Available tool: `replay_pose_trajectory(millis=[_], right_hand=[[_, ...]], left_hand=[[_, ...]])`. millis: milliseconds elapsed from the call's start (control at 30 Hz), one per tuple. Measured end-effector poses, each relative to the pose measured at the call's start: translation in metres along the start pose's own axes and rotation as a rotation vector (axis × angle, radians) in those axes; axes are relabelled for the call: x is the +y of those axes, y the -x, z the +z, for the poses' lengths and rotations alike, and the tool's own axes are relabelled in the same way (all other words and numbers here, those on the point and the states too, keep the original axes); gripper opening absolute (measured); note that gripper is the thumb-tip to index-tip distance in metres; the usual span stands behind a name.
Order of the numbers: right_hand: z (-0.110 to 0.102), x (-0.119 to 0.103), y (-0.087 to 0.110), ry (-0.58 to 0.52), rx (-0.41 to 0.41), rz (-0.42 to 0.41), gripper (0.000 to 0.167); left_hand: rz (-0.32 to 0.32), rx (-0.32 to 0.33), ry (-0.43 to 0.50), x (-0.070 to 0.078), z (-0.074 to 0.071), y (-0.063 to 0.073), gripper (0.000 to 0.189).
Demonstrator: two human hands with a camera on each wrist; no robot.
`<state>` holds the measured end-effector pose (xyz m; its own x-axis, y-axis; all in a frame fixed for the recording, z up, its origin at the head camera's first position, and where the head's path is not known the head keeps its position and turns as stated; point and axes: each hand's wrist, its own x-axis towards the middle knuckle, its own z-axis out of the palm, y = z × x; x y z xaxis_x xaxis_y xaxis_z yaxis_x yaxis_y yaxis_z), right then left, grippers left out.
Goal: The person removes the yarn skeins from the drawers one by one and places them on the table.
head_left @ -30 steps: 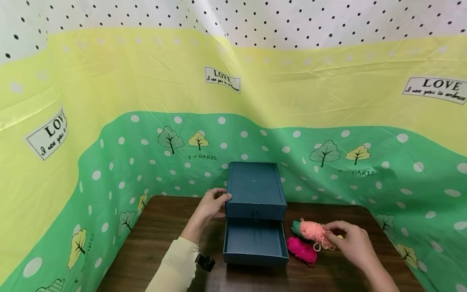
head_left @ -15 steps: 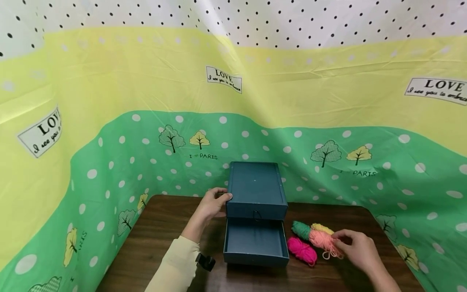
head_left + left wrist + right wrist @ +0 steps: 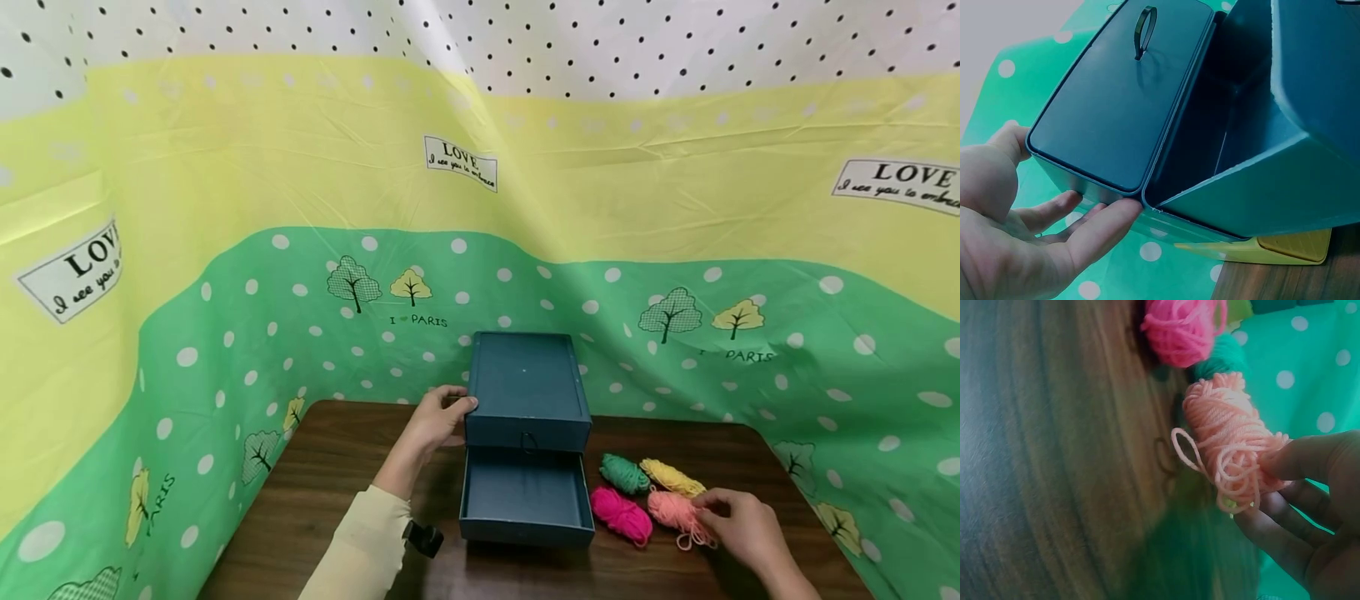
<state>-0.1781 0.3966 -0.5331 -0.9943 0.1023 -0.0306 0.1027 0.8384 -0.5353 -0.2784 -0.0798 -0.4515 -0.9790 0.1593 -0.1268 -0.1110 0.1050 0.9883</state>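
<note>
A blue two-drawer box stands on the table, its lower drawer pulled out and bare inside. My left hand rests on the box's left side. In the left wrist view, that hand's fairly straight fingers touch the box's side near the upper drawer front. To the right of the box, my right hand pinches the near end of a peach yarn skein, loose loops hanging from it. Beside this skein lie a magenta skein, a green skein and a yellow skein.
The dark wooden table has a patterned cloth rising along its back and sides. A black strap device sits at my left wrist. In the upper drawer's front, a small loop pull sticks out.
My right hand has moved right and toward me with the peach skein, drawing it off the green and yellow skeins, which now show more. My left hand and the box stay put.
</note>
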Motion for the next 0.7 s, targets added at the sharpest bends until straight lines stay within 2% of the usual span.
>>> replay_pose_trajectory(millis=[400,700], right_hand=[[0.007,0.011,-0.004,0.008,-0.022,0.048,0.014],[0.007,0.016,0.0,0.022,-0.01,0.03,0.017]], left_hand=[[-0.003,-0.007,-0.002,0.0,0.0,0.0,0.058],[0.01,0.0,-0.007,0.001,0.001,0.001,0.057]])
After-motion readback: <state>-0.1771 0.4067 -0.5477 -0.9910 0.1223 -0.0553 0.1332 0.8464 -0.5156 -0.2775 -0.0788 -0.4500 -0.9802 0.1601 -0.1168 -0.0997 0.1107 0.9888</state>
